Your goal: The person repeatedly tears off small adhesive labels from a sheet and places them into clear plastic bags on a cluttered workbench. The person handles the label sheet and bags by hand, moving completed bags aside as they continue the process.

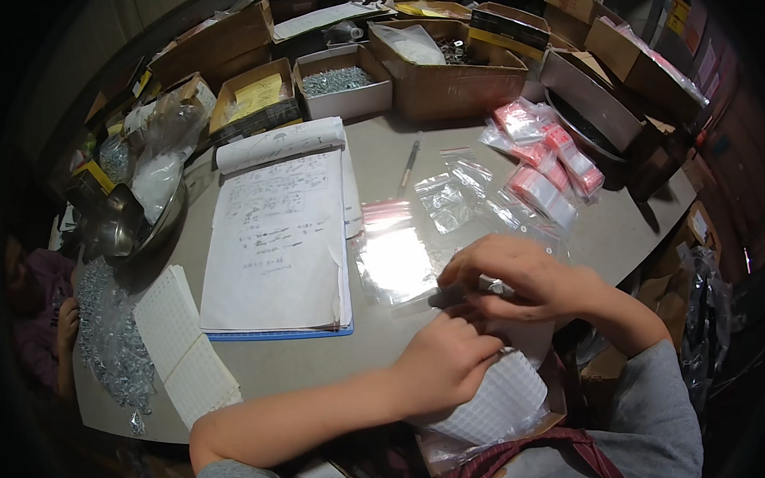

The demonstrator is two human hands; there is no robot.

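My left hand (450, 357) is closed, its fingertips pressed together just below my right hand. What it pinches is hidden. Beneath it lies a white sheet of small labels (507, 399), over a cardboard box with clear plastic at the table's near edge. My right hand (520, 282) arches over the left one with curled fingers; a small shiny bit shows between them, too little to name. Beyond the hands, a stack of clear zip bags (394, 256) with red tops reflects the light. Several loose zip bags (443, 203) lie just past it.
An open notepad (273, 235) lies left of the hands, with label sheets (181, 333) beside it. A pen (409, 164) and bundled red-topped bags (545, 181) lie farther back. Boxes of metal parts (342, 82), a metal bowl (169, 210) and filled small bags (114, 339) line the rim. Another person's hand (68, 321) is at left.
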